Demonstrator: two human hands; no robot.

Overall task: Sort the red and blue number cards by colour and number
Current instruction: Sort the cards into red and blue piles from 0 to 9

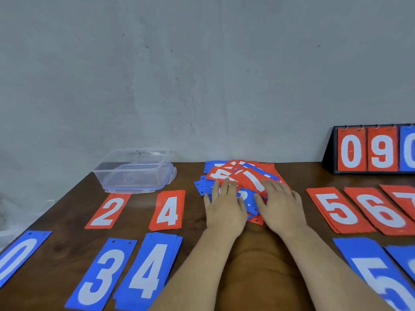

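A mixed heap of red and blue number cards (243, 176) lies at the middle back of the brown table (258, 265). My left hand (225, 206) rests flat on the heap's near left side, fingers straight. My right hand (280, 206) lies on its near right side, fingers spread over a red card, thumb touching a blue card (247, 198). Sorted cards lie face up: red 2 (109, 211), red 4 (168, 211), red 5 (339, 209), red 6 (381, 212), red 7 (404, 198), blue 0 (18, 257), blue 3 (101, 274), blue 4 (148, 270), blue 5 (377, 272).
A clear plastic box (134, 170) stands on its lid at the back left. A black flip scoreboard (372, 149) showing red 0, red 9 and a blue digit stands at the back right against the grey wall. Another blue card (404, 257) is cut by the right edge.
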